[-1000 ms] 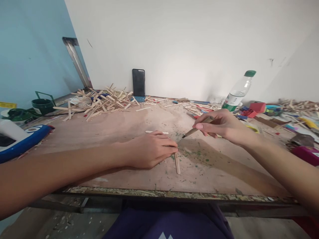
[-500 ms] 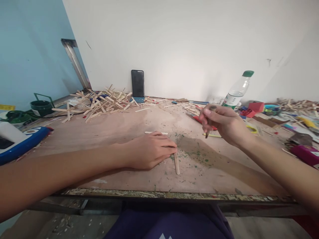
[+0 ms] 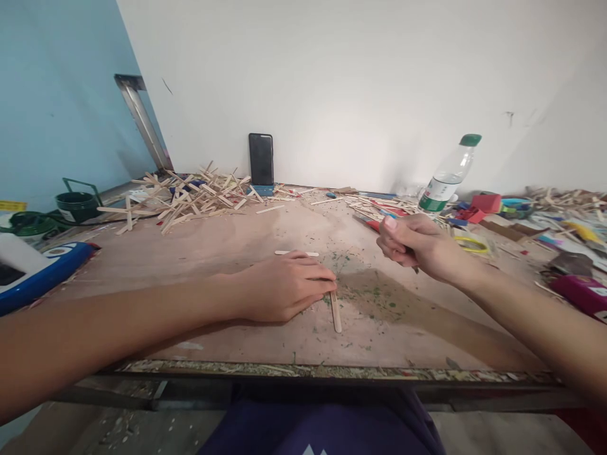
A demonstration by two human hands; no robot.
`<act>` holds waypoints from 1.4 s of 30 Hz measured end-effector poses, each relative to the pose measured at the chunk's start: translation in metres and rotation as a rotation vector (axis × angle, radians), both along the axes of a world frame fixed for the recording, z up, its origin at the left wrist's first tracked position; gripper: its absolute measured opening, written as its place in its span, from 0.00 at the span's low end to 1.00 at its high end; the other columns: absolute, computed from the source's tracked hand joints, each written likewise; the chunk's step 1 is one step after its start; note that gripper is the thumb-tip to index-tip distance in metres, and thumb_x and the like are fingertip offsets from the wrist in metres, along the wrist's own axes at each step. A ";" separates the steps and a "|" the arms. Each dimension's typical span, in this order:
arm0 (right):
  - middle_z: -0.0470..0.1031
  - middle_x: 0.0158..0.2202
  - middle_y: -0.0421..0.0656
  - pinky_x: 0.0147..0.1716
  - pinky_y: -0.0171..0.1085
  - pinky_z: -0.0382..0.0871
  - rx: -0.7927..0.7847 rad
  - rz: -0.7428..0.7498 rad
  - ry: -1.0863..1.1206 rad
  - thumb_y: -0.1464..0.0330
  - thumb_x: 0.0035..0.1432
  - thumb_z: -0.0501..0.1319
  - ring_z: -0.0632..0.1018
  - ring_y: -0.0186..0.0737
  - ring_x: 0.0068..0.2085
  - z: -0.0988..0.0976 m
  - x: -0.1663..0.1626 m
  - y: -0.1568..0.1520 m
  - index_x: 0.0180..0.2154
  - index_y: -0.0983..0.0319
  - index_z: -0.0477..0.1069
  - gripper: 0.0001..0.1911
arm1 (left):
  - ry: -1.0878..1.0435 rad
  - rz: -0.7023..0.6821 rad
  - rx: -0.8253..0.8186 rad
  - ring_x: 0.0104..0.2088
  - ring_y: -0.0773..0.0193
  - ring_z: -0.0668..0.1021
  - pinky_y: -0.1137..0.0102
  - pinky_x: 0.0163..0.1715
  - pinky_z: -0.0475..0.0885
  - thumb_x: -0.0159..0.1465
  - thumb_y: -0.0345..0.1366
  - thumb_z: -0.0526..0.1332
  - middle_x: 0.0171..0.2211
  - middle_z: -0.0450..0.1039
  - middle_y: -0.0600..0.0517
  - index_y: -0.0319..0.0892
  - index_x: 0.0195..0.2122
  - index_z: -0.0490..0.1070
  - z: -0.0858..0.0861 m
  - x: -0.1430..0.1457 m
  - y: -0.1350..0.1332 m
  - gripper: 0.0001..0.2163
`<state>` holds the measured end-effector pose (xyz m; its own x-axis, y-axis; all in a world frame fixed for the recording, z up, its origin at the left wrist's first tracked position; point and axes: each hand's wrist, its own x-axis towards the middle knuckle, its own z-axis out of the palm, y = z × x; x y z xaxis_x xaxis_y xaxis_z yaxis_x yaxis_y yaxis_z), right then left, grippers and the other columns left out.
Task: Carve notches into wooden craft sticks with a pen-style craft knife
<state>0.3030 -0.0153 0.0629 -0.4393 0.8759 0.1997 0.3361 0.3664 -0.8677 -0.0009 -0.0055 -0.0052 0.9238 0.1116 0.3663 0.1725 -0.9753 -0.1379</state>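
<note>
My left hand [image 3: 294,287] rests low over the tabletop, fingers together and curled down onto a wooden craft stick [image 3: 336,316]. One end of that stick sticks out towards me below the fingertips. Just beyond the knuckles lies another craft stick [image 3: 296,253], set crosswise and partly covered by the hand. My right hand [image 3: 410,245] is raised over the right side of the table, closed in a pinch. A small dark tip shows under its palm; what it grips is mostly hidden. Green crumbs [image 3: 377,296] are scattered between the hands.
A heap of craft sticks [image 3: 203,194] lies back left, near a phone [image 3: 261,159] leaning on the wall. A tilted bottle [image 3: 443,183], yellow tape ring [image 3: 470,244] and red scraps [image 3: 484,205] are at right. A blue-and-white object [image 3: 47,272] stands left.
My right hand has turned and closed further, so the dark thin thing that pointed down from its fingers is now mostly hidden. My left hand has stayed in place.
</note>
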 end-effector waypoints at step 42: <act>0.60 0.16 0.37 0.23 0.41 0.51 0.111 -0.018 -0.284 0.25 0.66 0.57 0.61 0.33 0.20 0.006 -0.010 -0.004 0.17 0.56 0.62 0.46 | -0.011 0.000 -0.029 0.60 0.53 0.86 0.58 0.66 0.76 0.84 0.33 0.55 0.63 0.84 0.43 0.40 0.62 0.82 -0.001 -0.001 0.000 0.16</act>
<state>0.2929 -0.0196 0.0693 -0.4756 0.8639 0.1658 0.5668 0.4451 -0.6933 -0.0015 -0.0052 -0.0058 0.9196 0.1227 0.3733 0.1743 -0.9788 -0.1076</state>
